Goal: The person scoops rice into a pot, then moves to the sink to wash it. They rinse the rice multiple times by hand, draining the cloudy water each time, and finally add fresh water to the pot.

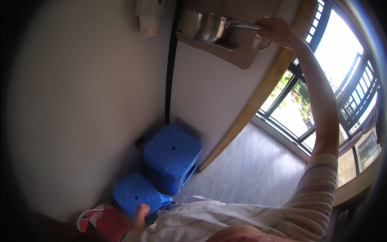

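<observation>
At the top of the view my right hand (276, 31) is raised, its fingers closed around the long metal handle of a shiny steel saucepan (208, 27). The pan is level, close against a brown panel (243, 57) on the wall. A thin ledge (222, 46) shows just under it; whether the pan rests there I cannot tell. Low in the view, my left hand (143, 209) hangs with curled fingers in front of a low blue plastic stool (136, 192). Nothing shows in its grip.
A taller blue plastic stool (172, 145) stands in the wall corner. A red and white object (110, 222) lies beside my left forearm. A white wall fixture (148, 18) hangs upper left. Wooden trim (257, 90) edges the wall, with grey floor (242, 160) and windows (335, 51) beyond.
</observation>
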Tool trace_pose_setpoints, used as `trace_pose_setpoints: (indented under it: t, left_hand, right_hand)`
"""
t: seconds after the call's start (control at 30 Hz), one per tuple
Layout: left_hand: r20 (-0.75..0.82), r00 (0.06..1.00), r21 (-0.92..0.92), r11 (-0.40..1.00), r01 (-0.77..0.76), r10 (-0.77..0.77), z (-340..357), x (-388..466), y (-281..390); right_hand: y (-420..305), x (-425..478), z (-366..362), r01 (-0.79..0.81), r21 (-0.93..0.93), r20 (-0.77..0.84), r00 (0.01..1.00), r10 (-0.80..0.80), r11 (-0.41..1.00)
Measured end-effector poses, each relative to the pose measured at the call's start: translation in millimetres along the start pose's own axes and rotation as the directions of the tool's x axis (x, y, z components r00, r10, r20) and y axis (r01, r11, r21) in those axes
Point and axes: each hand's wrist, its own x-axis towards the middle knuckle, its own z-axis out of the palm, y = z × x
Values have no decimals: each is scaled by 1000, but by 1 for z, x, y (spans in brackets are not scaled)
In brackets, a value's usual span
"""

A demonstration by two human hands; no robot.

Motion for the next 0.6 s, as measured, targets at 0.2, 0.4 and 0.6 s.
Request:
trace_pose_setpoints:
  t: [0.2,0.4,0.6]
  left_hand:
    - [189,922,441,810,-387,338,-10,0,-17]
    - [384,813,648,500,-575,437,-13,55,-42]
    - [173,973,488,845,-221,154,-9,28,4]
  right_hand:
    - [-32,-15,-11,-126,-237,-52,992,117,963]
    - [15,29,-36,-124,-534,-583,770,-258,836]
    - [-11,82,-34,-275,-582,-669,696,-259,766]
